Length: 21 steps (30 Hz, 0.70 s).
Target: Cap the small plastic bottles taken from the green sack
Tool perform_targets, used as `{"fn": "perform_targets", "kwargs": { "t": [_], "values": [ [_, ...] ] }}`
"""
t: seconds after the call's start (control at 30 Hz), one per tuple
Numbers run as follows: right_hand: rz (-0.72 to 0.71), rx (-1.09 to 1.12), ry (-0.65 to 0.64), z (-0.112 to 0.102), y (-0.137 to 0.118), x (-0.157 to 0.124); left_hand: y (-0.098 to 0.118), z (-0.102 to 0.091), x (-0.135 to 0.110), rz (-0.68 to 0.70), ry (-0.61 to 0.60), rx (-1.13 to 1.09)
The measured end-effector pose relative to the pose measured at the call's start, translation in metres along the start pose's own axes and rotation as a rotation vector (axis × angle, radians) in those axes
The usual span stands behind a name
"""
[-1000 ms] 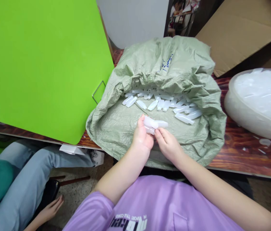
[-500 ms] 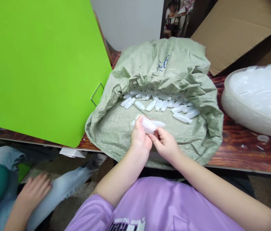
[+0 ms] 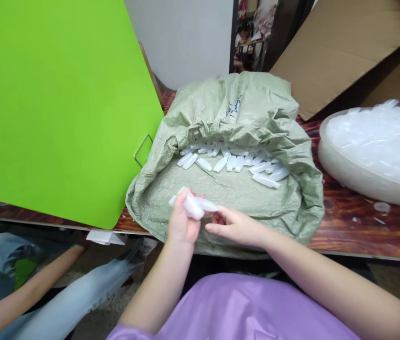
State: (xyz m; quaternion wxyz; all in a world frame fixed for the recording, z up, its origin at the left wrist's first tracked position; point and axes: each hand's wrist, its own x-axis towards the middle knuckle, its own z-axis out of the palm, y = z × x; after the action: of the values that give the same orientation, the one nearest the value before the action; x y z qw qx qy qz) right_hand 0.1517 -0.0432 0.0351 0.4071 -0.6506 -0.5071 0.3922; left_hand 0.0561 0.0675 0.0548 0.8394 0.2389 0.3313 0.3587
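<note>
Several white, translucent plastic tubes [image 3: 193,207] with tapered ends are bunched in my left hand [image 3: 182,224], which is closed around them over the front of the sack. One tube in the bunch points right, towards my right hand [image 3: 233,226]. That hand is beside its tip, thumb and forefinger apart; whether a finger touches the tip I cannot tell. Beneath both hands lies the open mouth of a pale green woven sack [image 3: 256,97]. More loose tubes [image 3: 221,164] lie inside it, beyond my hands.
At right, a translucent tub [image 3: 342,165] is heaped with white pieces. A cardboard box [image 3: 342,52] leans behind it. A bright green board [image 3: 61,104] with a wire loop [image 3: 143,150] stands at left. Another person's arm [image 3: 33,288] shows at lower left.
My left hand has moved left and down with the tubes. My right hand has shifted slightly down, its thumb and forefinger now parted. The other person's arm has reached forward.
</note>
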Motion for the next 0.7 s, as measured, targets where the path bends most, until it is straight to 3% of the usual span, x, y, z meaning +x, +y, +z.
{"fn": "perform_targets", "kwargs": {
  "t": [0.03,0.1,0.2,0.27,0.33,0.4,0.43,0.57,0.7],
  "values": [
    [0.018,-0.099,-0.052,-0.009,-0.004,0.003,0.015,-0.014,-0.004,0.054,-0.043,0.018],
    [0.068,-0.331,-0.015,-0.031,-0.009,0.021,0.046,-0.048,-0.016,0.052,-0.156,0.096],
    [0.131,-0.653,0.249,-0.065,-0.008,0.071,0.079,-0.104,-0.039,-0.161,-0.33,0.376],
    [0.127,-0.75,0.328,-0.082,-0.002,0.11,0.08,-0.134,-0.053,-0.361,-0.327,0.592],
    [0.112,-0.825,0.328,-0.091,0.006,0.143,0.064,-0.152,-0.062,-0.527,-0.213,0.666],
    [0.114,-0.876,0.286,-0.094,0.012,0.166,0.039,-0.159,-0.063,-0.589,-0.061,0.706],
    [0.125,-0.893,0.26,-0.094,0.014,0.173,0.026,-0.158,-0.062,-0.615,-0.04,0.726],
    [0.181,-0.921,0.226,-0.094,0.02,0.183,-0.011,-0.141,-0.045,-0.684,-0.165,0.796],
    [0.2,-0.861,0.285,-0.095,0.023,0.175,-0.034,-0.123,-0.03,-0.718,-0.252,0.932]
  ]
}}
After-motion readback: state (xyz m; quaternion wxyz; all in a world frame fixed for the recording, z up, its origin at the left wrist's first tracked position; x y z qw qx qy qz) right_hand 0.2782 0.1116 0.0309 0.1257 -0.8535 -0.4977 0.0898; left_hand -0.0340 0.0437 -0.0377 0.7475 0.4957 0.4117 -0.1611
